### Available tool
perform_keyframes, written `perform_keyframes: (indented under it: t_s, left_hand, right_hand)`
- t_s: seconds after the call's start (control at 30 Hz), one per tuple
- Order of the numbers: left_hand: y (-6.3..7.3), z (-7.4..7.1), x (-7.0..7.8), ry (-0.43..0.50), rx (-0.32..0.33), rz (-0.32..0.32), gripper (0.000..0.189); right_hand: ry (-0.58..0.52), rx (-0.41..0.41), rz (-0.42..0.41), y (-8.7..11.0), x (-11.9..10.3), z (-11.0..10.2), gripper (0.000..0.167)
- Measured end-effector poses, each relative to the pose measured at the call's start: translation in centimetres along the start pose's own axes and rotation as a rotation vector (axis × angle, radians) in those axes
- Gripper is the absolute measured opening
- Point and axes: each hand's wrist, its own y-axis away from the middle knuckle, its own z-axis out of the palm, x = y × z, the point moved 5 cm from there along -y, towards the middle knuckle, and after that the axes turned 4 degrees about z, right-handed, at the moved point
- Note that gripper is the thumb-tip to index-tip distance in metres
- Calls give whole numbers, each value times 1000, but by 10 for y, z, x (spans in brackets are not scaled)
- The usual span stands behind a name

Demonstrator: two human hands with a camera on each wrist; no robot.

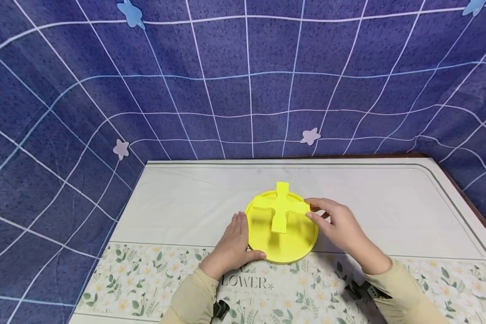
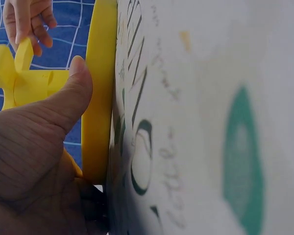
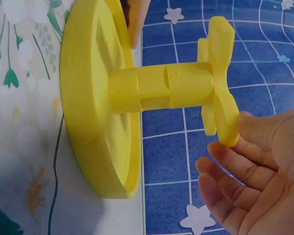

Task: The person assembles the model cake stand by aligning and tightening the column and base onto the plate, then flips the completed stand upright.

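Observation:
A yellow round tray-like base (image 1: 263, 245) with a raised rim lies on the table. From its middle rises a yellow post (image 3: 152, 87), topped by a yellow cross-shaped piece (image 1: 281, 206) with flat arms. My left hand (image 1: 236, 245) rests against the left rim of the base, fingers straight along the side and thumb (image 2: 77, 81) on the near rim. With thumb and index finger, my right hand (image 1: 338, 220) pinches the right arm of the cross piece. Its other fingers stay loosely bent, apart from the piece.
A white tablecloth (image 1: 186, 193) with a floral band (image 1: 146, 279) covers the table. Behind and to the sides hangs a blue curtain (image 1: 227, 99) with a grid and star pattern. Black straps circle both wrists.

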Motion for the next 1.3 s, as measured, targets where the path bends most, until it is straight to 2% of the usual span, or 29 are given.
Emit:
perform_keyframes:
  t_s: [0.3,0.8,0.93,1.17,1.3]
  left_hand:
    - [-1,0,-1,-19,-2,-5,117]
    - [0,1,-1,-12,4,-10,117]
    - [1,-1,1,5,17,6,116]
    - [1,-2,2,15,19,10,115]
    - [0,-2,2,12,18,11,116]
  right_hand:
    - [40,-23,23,9,-14,6,30]
    - [185,56,-116,11,-37,24,43]
    - [180,84,-128,11,-37,17,39]
    - [117,247,-130,3,-27,-5,22]
    - [110,238,-104,-2,-18,-8,26]
